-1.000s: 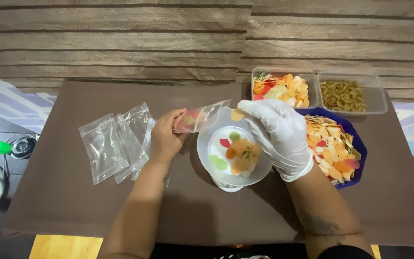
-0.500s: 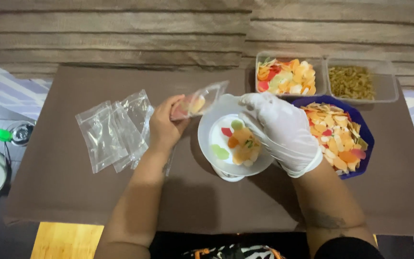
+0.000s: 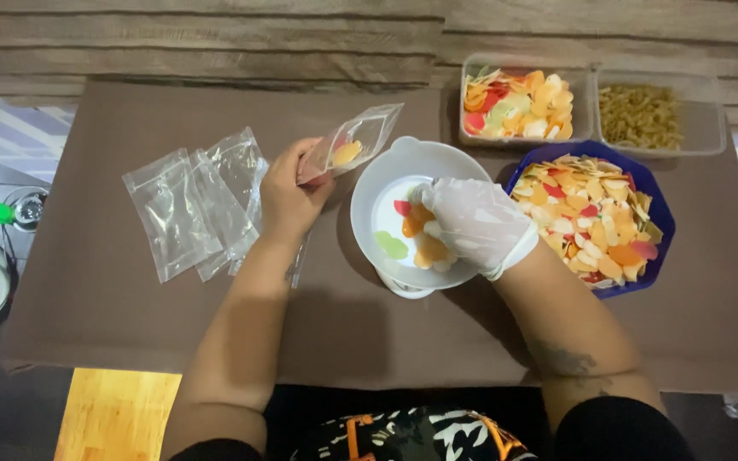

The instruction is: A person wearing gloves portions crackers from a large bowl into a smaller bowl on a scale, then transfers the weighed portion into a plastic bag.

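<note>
My left hand (image 3: pixel 288 192) holds a small clear plastic bag (image 3: pixel 356 141) tilted up over the brown mat, with a few coloured chips inside it. My right hand (image 3: pixel 471 224), in a thin white glove, reaches down into a white bowl (image 3: pixel 386 192) and rests on the coloured chips (image 3: pixel 416 239) lying in it. Whether the gloved fingers pinch any chips is hidden. The bag's mouth points toward the bowl.
Several empty clear bags (image 3: pixel 190 205) lie left of my left hand. A blue bowl (image 3: pixel 655 209) heaped with coloured chips sits right of the white bowl. Behind stand two clear tubs, one of coloured chips (image 3: pixel 518 102), one of brownish pieces (image 3: pixel 642 115). A wooden wall lies beyond.
My right hand has dropped from beside the bag's mouth down into the white bowl. The left hand still holds the bag, now with chips in it.
</note>
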